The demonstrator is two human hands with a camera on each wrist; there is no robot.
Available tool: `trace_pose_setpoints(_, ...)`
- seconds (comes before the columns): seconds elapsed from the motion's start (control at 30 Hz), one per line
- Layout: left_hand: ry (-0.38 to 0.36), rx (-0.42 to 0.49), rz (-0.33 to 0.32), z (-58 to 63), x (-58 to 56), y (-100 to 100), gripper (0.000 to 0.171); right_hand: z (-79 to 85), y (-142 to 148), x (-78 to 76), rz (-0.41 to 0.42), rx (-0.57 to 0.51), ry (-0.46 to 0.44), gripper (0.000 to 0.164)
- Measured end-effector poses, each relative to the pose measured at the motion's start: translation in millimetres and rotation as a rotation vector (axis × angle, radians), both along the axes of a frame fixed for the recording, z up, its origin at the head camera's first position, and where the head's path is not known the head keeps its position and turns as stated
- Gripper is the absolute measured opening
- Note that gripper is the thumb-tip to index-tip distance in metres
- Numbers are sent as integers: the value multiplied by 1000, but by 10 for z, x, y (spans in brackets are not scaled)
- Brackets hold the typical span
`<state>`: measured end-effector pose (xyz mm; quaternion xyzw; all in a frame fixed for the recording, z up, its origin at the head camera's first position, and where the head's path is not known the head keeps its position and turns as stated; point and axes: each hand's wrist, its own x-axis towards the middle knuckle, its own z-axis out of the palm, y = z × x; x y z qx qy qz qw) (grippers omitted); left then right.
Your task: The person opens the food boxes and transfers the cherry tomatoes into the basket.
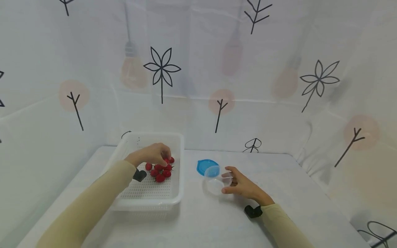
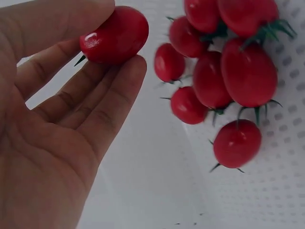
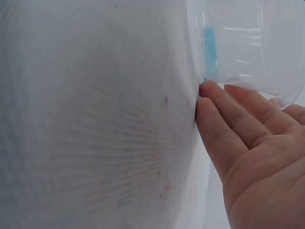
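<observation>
A ripe cherry tomato (image 2: 121,36) is pinched between the thumb and fingers of my left hand (image 1: 152,154), above the white basket (image 1: 178,198). Beneath that hand lie several more cherry tomatoes (image 1: 158,172), red with green stalks, on the basket's perforated floor. My right hand (image 1: 243,186) holds a clear plastic cup (image 1: 214,187) at its right side, thumb at the near side and fingers curved about the far side. In the right wrist view, fingertips (image 3: 206,106) touch the white tabletop beside the cup; the thumb is hidden there.
A blue lid (image 1: 203,165) lies on the white table (image 1: 198,224) just behind the cup. The basket stands to the left of the cup. Patterned white cloth (image 1: 198,69) hangs behind the table and at both sides.
</observation>
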<state>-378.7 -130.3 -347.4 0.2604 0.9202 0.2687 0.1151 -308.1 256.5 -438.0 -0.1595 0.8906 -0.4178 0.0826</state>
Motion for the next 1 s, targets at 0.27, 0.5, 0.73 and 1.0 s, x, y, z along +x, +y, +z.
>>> trace_pose_setpoints(0.27, -25, -12, 43, -175, -266, -53, 20, 6, -15, -6, -9, -6, -13, 94)
trace_pose_setpoints(0.5, -20, -35, 99, -286, -336, -27, 19, -1, -13, -11, -12, -7, -17, 93)
trace_pose_setpoints(0.73, -14, -55, 124, -303, -299, -17, 21, 4, 1, -10, -4, -13, -15, 94)
trace_pose_setpoints(1.0, -31, -68, 169, -304, -225, -16, 24, -17, 2, -21, -1, 1, -20, 94)
